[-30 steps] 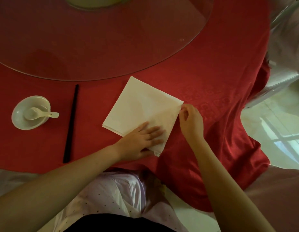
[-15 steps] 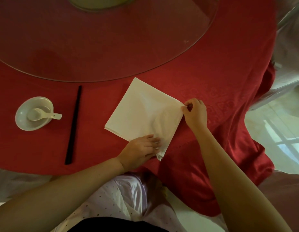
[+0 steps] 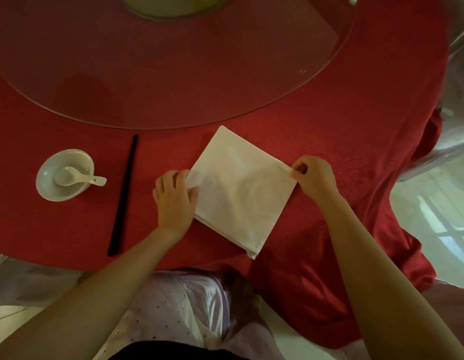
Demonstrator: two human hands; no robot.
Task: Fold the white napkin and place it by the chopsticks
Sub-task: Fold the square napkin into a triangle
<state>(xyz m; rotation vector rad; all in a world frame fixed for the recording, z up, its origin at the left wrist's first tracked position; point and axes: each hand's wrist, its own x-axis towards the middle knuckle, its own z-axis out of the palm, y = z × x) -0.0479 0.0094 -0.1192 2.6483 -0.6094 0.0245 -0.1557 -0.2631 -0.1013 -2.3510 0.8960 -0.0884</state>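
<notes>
Holding now: we are gripping the white napkin (image 3: 241, 193), a folded square lying mid-frame on the red tablecloth (image 3: 355, 126).
Left hand (image 3: 175, 197): we are pinching the napkin's left corner.
Right hand (image 3: 314, 175): we are pinching its right corner.
Chopsticks (image 3: 123, 194): lying left of centre, apart from the napkin.
Bowl (image 3: 65, 174): sitting far left, carrying a white spoon (image 3: 77, 176).
</notes>
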